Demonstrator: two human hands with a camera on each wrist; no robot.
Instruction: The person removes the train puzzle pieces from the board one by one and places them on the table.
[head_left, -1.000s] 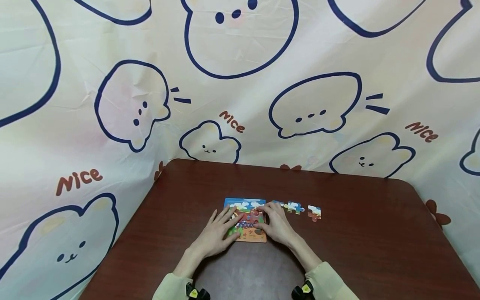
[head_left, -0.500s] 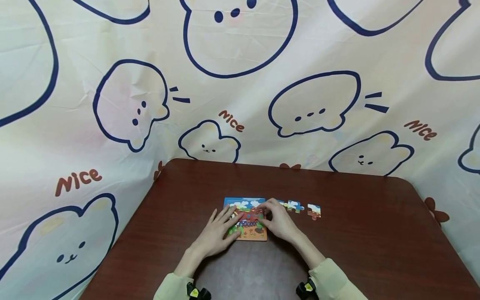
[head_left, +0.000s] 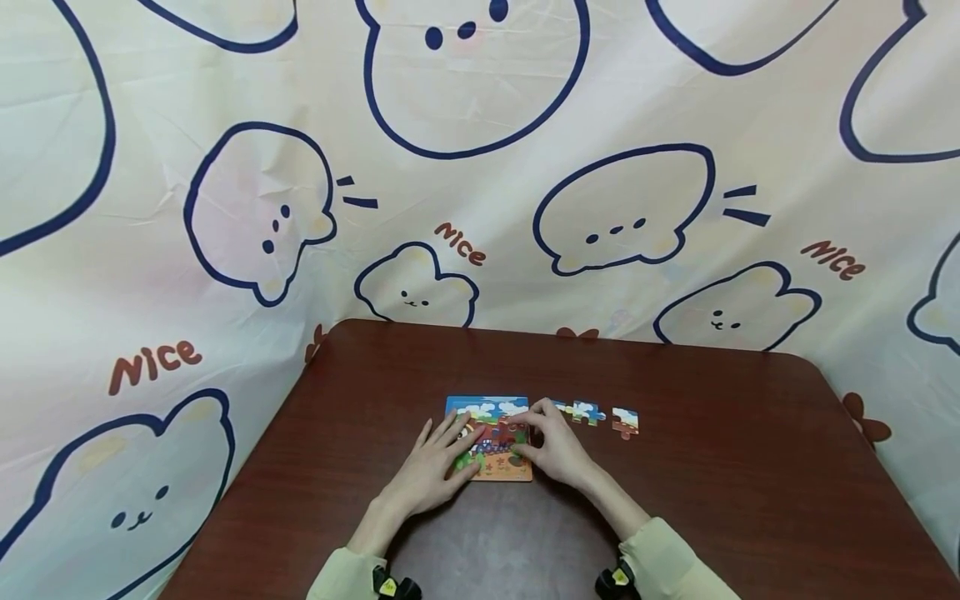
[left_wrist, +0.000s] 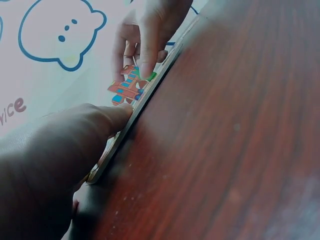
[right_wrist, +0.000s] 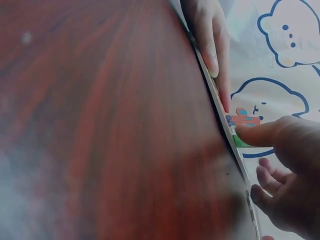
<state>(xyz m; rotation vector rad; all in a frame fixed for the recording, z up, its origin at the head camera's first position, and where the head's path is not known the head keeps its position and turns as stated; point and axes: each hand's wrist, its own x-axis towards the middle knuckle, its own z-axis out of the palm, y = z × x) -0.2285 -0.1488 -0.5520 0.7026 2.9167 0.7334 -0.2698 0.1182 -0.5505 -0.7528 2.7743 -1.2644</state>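
L hand (head_left: pixel 429 471) lies back-up, fingers straight & spread apart, on the left side of a flat, multicoloured picture-puzzle board (head_left: pixel 504 472), set approx. square to the person on the dark-brown wood-grain counter (head_left: pixel 720 483); R hand (head_left: pixel 558 447) arches in, its grip, thumb vs. index, pinching a red, blue & green puzzle piece (right_wrist: pixel 246 120) over the board's right half; wrist cams show it tilted up, head cam doesn't; long axis unclear, partly covered; farther right, head view only, loose blue-and-white cloud-printed pieces (head_left: pixel 587 412).
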